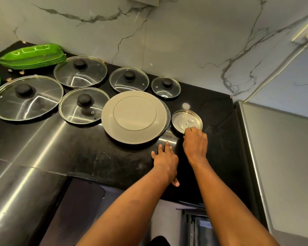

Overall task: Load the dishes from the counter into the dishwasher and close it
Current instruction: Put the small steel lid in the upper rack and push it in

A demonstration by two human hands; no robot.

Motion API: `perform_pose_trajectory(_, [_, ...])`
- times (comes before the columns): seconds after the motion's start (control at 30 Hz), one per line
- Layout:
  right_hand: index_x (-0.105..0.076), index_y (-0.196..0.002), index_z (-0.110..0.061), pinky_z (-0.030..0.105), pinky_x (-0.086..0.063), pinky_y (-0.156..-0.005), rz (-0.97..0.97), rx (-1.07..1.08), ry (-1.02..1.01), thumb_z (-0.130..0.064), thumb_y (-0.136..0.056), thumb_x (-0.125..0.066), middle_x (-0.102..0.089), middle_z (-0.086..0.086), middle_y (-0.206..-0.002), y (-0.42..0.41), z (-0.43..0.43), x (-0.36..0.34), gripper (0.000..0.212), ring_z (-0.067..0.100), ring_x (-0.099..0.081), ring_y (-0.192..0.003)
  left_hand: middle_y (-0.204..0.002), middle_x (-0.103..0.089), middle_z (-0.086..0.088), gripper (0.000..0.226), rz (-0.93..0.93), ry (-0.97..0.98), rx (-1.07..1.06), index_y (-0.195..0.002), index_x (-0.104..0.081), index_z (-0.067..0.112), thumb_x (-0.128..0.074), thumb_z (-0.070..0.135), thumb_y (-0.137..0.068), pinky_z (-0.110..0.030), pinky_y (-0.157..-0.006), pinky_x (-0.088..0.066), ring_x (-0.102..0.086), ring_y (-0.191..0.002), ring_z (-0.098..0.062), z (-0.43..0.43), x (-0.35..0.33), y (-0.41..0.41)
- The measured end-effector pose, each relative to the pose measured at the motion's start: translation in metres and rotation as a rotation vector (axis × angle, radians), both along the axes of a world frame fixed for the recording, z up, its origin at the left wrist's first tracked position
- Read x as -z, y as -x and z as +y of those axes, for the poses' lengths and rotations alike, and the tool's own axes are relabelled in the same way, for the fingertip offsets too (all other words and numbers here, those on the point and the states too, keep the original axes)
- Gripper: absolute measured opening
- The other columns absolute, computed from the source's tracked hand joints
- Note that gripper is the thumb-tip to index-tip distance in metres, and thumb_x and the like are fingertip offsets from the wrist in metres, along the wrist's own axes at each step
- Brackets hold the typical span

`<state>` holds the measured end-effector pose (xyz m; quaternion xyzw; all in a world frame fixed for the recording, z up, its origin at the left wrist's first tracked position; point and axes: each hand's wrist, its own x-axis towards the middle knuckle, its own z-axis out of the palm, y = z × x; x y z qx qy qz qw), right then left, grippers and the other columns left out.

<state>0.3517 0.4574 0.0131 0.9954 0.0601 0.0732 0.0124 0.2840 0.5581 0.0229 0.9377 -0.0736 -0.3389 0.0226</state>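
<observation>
Left hand (pixel 164 160) flat on bench (pixel 78 157); right hand (pixel 195 141) pinches steel dish (pixel 186 121) rim; we lift level, clear of plate (pixel 134 117).

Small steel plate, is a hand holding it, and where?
The right hand grips the small steel plate by its near rim; the left hand holds nothing.
</observation>
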Motion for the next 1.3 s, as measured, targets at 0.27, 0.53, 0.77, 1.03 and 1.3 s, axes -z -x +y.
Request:
perform_pose_trajectory(0.27, [-0.06,-0.073,-0.013,0.036,-0.047,-0.057,-0.097,-0.033,0.021,0.001,-0.077,-0.068,-0.062,0.005,-0.063,0.058,-0.018,-0.018,0.017,0.023,-0.057,-0.053,-0.163,0.011,-0.02,0.128,-0.056,0.044,0.011,-0.157,0.0,0.008,-0.081,0.055,-0.07,-0.061,-0.117,-0.016,0.004,-0.149,-0.042,0.003,-0.005,0.008])
perform_pose_trajectory(0.53, [-0.063,-0.07,-0.011,0.033,-0.048,-0.05,-0.179,-0.075,-0.019,-0.001,-0.075,-0.075,-0.064,0.007,-0.062,0.123,-0.064,-0.019,0.016,0.022,-0.058,-0.052,-0.163,0.012,-0.016,0.105,-0.34,0.176,0.034,-0.156,0.004,0.005,-0.051,0.065,-0.091,-0.046,-0.123,-0.003,0.007,-0.151,-0.033,0.021,0.017,0.053])
perform_pose_trajectory(0.77, [-0.062,-0.07,-0.009,0.032,-0.043,-0.05,-0.22,-0.162,-0.039,0.004,-0.072,-0.073,-0.062,0.009,-0.062,0.181,-0.107,-0.012,0.017,0.023,-0.055,-0.055,-0.164,0.013,-0.012,0.085,-0.456,0.112,0.048,-0.156,0.007,0.008,-0.031,0.059,-0.1,-0.042,-0.12,0.009,0.013,-0.151,-0.027,-0.025,0.015,0.133])
perform_pose_trajectory(1.03, [-0.06,-0.068,-0.009,0.032,-0.039,-0.051,-0.228,-0.264,-0.054,0.011,-0.064,-0.072,-0.06,0.01,-0.061,0.242,-0.147,-0.004,0.023,0.028,-0.055,-0.056,-0.163,0.018,-0.009,0.081,-0.44,0.027,-0.033,-0.156,0.01,0.011,-0.027,0.057,-0.101,-0.046,-0.121,0.009,0.016,-0.15,-0.027,-0.062,0.02,0.221])
perform_pose_trajectory(1.3, [-0.06,-0.069,-0.01,0.033,-0.043,-0.053,-0.244,-0.279,-0.054,0.009,-0.064,-0.071,-0.06,0.009,-0.062,0.314,-0.174,0.003,0.023,0.03,-0.057,-0.058,-0.162,0.022,-0.009,0.077,-0.439,0.048,-0.085,-0.156,0.014,0.012,-0.024,0.055,-0.103,-0.047,-0.121,0.009,0.019,-0.149,-0.028,-0.081,0.022,0.291])
